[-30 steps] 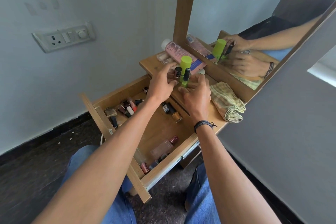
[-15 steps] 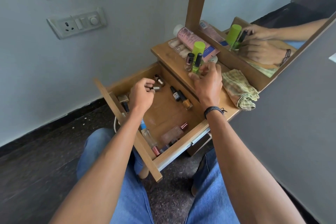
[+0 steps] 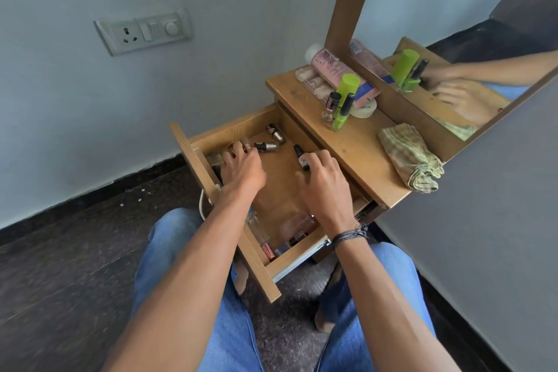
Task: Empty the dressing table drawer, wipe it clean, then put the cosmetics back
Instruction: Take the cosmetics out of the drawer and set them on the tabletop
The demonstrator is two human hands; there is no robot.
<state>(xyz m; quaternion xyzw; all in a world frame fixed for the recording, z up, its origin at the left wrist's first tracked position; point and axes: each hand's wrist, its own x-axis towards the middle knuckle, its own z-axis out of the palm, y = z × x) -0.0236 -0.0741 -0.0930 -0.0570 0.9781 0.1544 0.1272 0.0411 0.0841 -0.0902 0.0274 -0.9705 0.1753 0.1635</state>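
Observation:
The wooden drawer [image 3: 273, 272] is pulled out over my lap, with small cosmetics bottles lying in it. My left hand [image 3: 241, 167] is at the drawer's far left, its fingers curled around a small nail polish bottle beside a silver-capped bottle [image 3: 267, 146]. Further right in the drawer, my right hand [image 3: 324, 184] pinches a small dark bottle [image 3: 300, 155]. Another small bottle [image 3: 276, 133] lies at the drawer's back. A pinkish perfume bottle [image 3: 297, 223] and several small items [image 3: 268, 249] lie at its near end.
On the table top [image 3: 356, 148] stand a green bottle [image 3: 347, 86] and two nail polish bottles [image 3: 331, 106]. Behind them lie a pink tube [image 3: 332, 68] and a palette [image 3: 314, 81]. A folded cloth [image 3: 410, 157] lies to the right, below the mirror [image 3: 453, 39]. The wall is close on the left.
Both hands have come down from the bottles on the table top into the drawer. The left reached in first. The right has now followed and closed on the dark bottle.

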